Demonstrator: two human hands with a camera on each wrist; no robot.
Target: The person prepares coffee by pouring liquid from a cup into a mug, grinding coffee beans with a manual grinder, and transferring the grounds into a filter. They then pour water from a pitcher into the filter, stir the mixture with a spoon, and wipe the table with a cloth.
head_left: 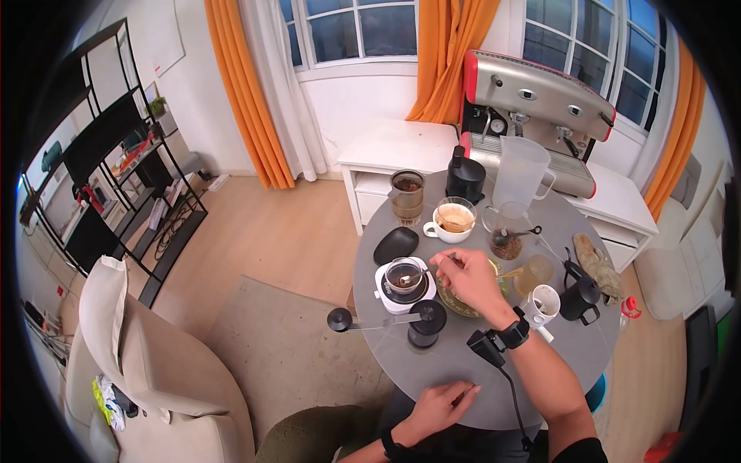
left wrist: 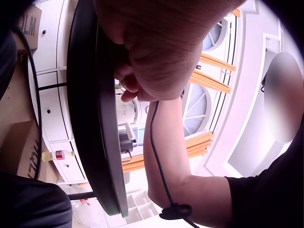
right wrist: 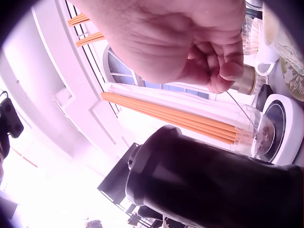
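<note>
A thin silver metal spoon [right wrist: 242, 110] slants down into a small clear glass bowl [head_left: 391, 272], its tip among the dark brown granules [head_left: 400, 285] inside. The bowl sits on a white, square-cornered scale with a black top [head_left: 421, 292], on the left part of a round grey table [head_left: 401, 361].

The spoon's long axis runs from the right hand [head_left: 469, 279] leftward, downward and slightly back toward the person, so the bowl lies just to the left of the fingertips and below them. The right hand is clearly the nearer one: its thumb and fingers come together in a pinch on the handle's upper end, back of the hand up, with the forearm reaching diagonally across the table from the near right side.

The left hand [head_left: 444, 405] lies at the near table edge, well apart from bowl and spoon, with fingers relaxed and nothing seen in its grasp.

A black cylindrical hand grinder [head_left: 425, 333] stands on the near side of the scale, its crank extending leftward. Beyond the scale lie a smooth black oval object [head_left: 396, 245] and a white ceramic cup topped by a clear dripper [head_left: 455, 216].
</note>
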